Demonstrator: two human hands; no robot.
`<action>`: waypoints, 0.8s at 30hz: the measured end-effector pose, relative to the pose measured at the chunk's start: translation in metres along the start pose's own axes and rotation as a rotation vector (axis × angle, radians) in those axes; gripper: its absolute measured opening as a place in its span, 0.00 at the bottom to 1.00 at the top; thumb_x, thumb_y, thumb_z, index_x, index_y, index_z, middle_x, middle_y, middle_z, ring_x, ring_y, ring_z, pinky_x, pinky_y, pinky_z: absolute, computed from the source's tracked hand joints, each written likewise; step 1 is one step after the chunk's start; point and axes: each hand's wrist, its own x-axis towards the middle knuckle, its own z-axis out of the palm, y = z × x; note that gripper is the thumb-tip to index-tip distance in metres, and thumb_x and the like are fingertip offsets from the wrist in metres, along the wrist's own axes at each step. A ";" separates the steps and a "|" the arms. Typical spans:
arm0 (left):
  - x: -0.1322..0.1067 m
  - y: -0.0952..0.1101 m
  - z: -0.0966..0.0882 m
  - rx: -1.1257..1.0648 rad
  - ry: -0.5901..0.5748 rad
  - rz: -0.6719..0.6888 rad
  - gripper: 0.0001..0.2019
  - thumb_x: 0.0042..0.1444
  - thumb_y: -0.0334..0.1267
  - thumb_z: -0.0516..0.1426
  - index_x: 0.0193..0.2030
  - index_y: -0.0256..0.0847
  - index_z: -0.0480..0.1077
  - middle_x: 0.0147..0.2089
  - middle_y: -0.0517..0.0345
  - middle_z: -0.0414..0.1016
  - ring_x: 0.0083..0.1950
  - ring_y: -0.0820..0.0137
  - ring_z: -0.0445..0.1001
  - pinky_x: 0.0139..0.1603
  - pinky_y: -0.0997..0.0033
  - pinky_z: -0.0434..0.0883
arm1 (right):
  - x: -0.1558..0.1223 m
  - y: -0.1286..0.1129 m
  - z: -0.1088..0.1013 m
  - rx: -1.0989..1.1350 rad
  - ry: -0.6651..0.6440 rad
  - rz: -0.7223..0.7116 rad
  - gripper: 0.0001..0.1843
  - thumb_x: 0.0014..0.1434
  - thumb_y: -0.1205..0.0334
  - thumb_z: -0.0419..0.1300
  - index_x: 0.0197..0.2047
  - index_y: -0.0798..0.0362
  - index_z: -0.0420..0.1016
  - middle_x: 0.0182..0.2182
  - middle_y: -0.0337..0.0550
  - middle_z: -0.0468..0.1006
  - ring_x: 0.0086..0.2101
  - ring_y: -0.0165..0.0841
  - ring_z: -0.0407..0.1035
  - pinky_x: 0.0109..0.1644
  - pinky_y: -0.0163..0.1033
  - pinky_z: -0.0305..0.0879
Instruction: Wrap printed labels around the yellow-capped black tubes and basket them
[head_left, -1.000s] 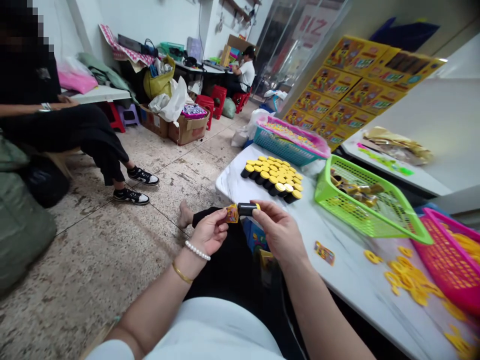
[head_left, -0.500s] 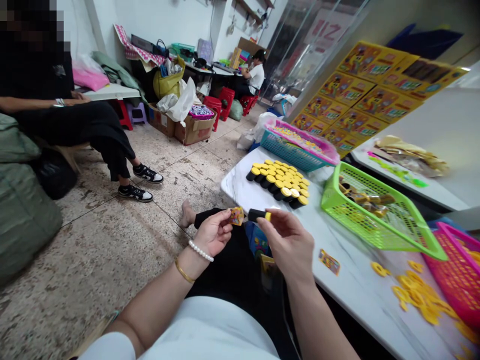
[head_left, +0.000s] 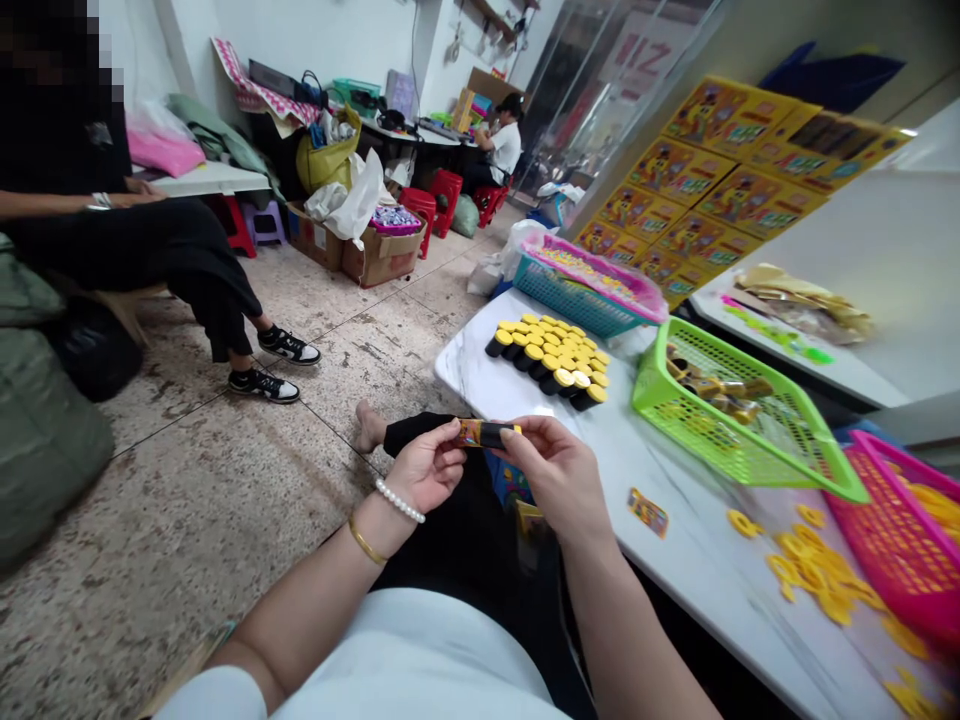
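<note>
Gap from half a second ago has closed: printed sleeve (head_left: 469, 433) now meets black bottle (head_left: 493, 435), apparently sliding on. Left hand (head_left: 429, 470) pinches sleeve, right hand (head_left: 559, 478) grips bottle's yellow end, beside desk (head_left: 466, 368).

Left arm (head_left: 304, 590) stretches toward 1 o'clock, right arm (head_left: 637, 620) toward 11. Left hand (head_left: 424, 468) pinches between thumb and forefinger, its other fingers (head_left: 448, 472) curled. Right hand (head_left: 561, 478) pinches too, thumb (head_left: 523, 452) pointing between 10 and 11. The 2 hands are near, but apart.
</note>
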 end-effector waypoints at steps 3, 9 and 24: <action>0.001 -0.002 -0.002 0.033 0.004 0.019 0.04 0.61 0.28 0.58 0.33 0.32 0.69 0.24 0.64 0.67 0.14 0.87 0.52 0.10 0.87 0.45 | -0.003 -0.002 0.002 -0.118 0.034 -0.082 0.18 0.49 0.47 0.70 0.34 0.51 0.73 0.31 0.44 0.83 0.32 0.36 0.78 0.37 0.39 0.76; 0.001 -0.003 -0.005 0.190 -0.012 0.131 0.08 0.53 0.31 0.65 0.34 0.35 0.69 0.27 0.63 0.70 0.15 0.86 0.57 0.12 0.88 0.47 | -0.006 0.004 0.001 -0.131 0.052 -0.098 0.18 0.51 0.48 0.69 0.36 0.50 0.72 0.28 0.41 0.81 0.30 0.35 0.77 0.34 0.38 0.74; 0.000 -0.007 -0.004 0.282 0.018 0.264 0.11 0.48 0.35 0.68 0.31 0.31 0.72 0.25 0.60 0.70 0.18 0.84 0.60 0.13 0.86 0.47 | -0.016 0.018 0.009 -0.169 0.012 -0.149 0.16 0.55 0.50 0.67 0.37 0.49 0.67 0.36 0.44 0.83 0.33 0.34 0.77 0.38 0.38 0.75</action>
